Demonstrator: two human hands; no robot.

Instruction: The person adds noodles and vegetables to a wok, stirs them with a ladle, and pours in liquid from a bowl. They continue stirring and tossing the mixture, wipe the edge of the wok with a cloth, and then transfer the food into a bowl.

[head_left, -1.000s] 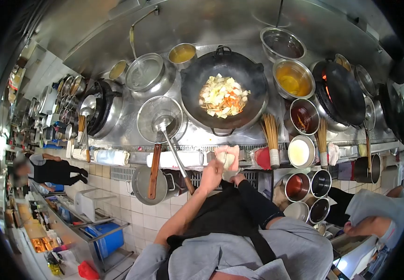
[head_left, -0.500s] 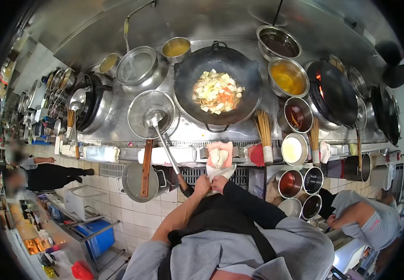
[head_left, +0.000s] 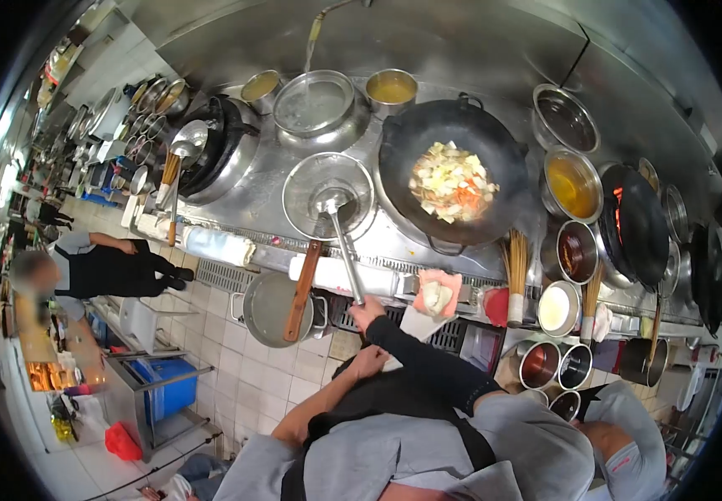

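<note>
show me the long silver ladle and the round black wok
Long silver ladle point(head_left: 347, 256): head view, on its metal shaft.
Round black wok point(head_left: 461, 122): head view, on its bare far inner wall.

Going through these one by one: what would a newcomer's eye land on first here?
Probably the large black wok at upper centre-right, with pale and orange chopped food heaped in it. Next, the orange glow beside another wok farther right, then the right hand on the ladle near the middle.
</note>
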